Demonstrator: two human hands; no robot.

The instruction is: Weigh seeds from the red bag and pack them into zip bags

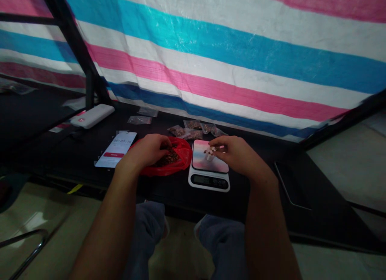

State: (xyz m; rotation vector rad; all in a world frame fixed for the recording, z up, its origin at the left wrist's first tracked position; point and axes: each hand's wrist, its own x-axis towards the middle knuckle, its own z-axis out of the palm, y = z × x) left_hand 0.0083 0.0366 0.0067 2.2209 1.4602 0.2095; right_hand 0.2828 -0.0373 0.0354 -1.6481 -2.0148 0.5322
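My left hand [150,152] reaches into a red plastic bag [183,161] of small brown, bean-like pieces [170,156]. Its fingers are curled together over them, and what they pinch is hidden. To the right stands a white kitchen scale [210,182] with a pinkish, shiny plate. On that plate is a small white cup [210,156] with brown pieces at its top. My right hand [233,153] is at the cup's right, thumb and fingers closed around its upper part. The scale's display is too dark to read.
Several small clear bags of brown pieces [193,134] lie behind the red bag, with flat clear bags [139,119] farther left. A lit phone [117,149] and a white power bank [93,116] lie left. A dark flat device [291,185] lies right. Striped sheeting [211,63] hangs behind.
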